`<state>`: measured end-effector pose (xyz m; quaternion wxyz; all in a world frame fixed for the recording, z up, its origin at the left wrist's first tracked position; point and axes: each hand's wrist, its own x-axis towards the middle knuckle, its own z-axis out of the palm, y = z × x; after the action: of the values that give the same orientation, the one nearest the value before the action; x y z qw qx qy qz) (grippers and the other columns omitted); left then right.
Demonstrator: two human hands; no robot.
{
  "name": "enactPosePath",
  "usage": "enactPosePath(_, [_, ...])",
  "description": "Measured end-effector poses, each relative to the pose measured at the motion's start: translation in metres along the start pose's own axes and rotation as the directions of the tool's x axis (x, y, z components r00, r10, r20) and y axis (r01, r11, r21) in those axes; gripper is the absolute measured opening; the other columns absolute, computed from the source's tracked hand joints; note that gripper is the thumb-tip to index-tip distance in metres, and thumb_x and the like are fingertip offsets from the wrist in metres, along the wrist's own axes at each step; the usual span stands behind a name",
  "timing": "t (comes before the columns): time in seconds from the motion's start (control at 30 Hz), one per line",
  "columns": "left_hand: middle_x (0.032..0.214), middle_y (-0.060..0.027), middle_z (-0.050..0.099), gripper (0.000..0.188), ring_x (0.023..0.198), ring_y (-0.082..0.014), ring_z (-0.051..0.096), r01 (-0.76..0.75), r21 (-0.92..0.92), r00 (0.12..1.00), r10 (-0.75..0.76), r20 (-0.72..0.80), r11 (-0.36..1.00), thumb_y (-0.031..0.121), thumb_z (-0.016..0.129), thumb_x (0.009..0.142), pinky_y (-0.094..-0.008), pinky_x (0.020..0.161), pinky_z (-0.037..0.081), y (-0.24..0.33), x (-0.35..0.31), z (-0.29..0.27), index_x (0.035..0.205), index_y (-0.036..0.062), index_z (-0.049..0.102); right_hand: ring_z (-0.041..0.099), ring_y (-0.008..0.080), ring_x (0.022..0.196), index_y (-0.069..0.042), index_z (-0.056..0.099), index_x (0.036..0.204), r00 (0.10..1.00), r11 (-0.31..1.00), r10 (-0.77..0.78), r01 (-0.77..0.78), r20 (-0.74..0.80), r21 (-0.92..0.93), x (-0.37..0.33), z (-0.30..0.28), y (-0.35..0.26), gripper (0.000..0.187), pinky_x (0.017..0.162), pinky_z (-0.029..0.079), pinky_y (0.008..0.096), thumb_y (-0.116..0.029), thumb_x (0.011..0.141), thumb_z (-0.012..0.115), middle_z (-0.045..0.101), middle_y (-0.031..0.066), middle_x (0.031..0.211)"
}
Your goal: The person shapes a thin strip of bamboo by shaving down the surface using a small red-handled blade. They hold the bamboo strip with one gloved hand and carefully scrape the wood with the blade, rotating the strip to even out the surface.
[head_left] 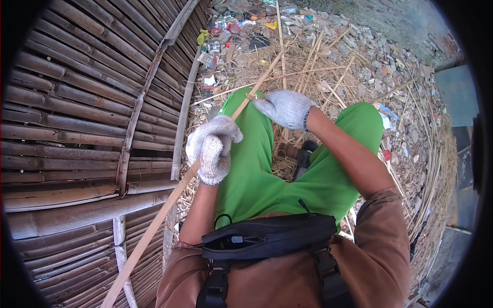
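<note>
A long, pale bamboo strip [154, 226] slants from the lower left, across my green-trousered left knee, up toward the litter ahead. My left hand [213, 146], in a whitish knitted glove, is wrapped round the strip's middle. My right hand [285, 109], gloved alike, is closed just right of the strip, by a raised node [250, 96] on it. Its fingertips come close to the strip; whether they touch it cannot be made out. The glove hides whatever those fingers may hold.
A wall of bamboo slats [77, 118] stands close on my left. Loose strips [313, 56], straw and rubble with coloured litter [231, 31] cover the ground ahead. Long thin strips [429, 200] lie at the right. A black bag [272, 236] hangs at my waist.
</note>
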<state>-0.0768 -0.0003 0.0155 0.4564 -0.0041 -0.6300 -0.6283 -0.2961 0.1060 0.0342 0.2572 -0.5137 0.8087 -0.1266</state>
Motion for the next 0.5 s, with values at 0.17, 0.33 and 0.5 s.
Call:
enactPosePath(0.17, [0.066, -0.0063, 0.052, 0.055, 0.061, -0.0204, 0.053, -0.046, 0.088, 0.998, 0.042, 0.051, 0.995, 0.047, 0.070, 0.101, -0.0426, 0.065, 0.049, 0.014, -0.001, 0.011, 0.099, -0.0075, 0.069, 0.070, 0.0510, 0.100, 0.001, 0.077, 0.101, 1.000, 1.000, -0.026, 0.026, 0.009, 0.004, 0.003, 0.001, 0.007, 0.079, 0.094, 0.055, 0.0570, -0.065, 0.109, 0.034, 0.073, 0.0323, 0.101])
enactPosePath(0.33, [0.069, -0.0113, 0.061, 0.052, 0.058, -0.0245, 0.055, -0.004, 0.128, 1.000, 0.008, -0.030, 0.992, 0.043, 0.070, 0.101, -0.0419, 0.062, 0.050, 0.023, -0.016, 0.006, 0.094, -0.0084, 0.068, 0.070, 0.0506, 0.099, 0.000, 0.077, 0.098, 0.999, 0.999, -0.031, 0.031, 0.044, -0.011, 0.000, -0.002, 0.001, 0.083, 0.094, 0.055, 0.0567, -0.068, 0.108, 0.032, 0.073, 0.0321, 0.100])
enactPosePath(0.5, [0.078, -0.0162, 0.067, 0.037, 0.067, -0.0283, 0.065, -0.237, 0.389, 0.962, 0.161, 0.219, 0.890, 0.030, 0.070, 0.104, -0.0404, 0.060, 0.055, 0.027, -0.023, -0.017, 0.092, -0.0051, 0.064, 0.071, 0.0500, 0.097, 0.000, 0.077, 0.098, 0.999, 0.998, -0.044, 0.045, 0.005, -0.036, 0.005, 0.005, 0.005, 0.086, 0.093, 0.055, 0.0563, -0.071, 0.107, 0.030, 0.073, 0.0317, 0.097])
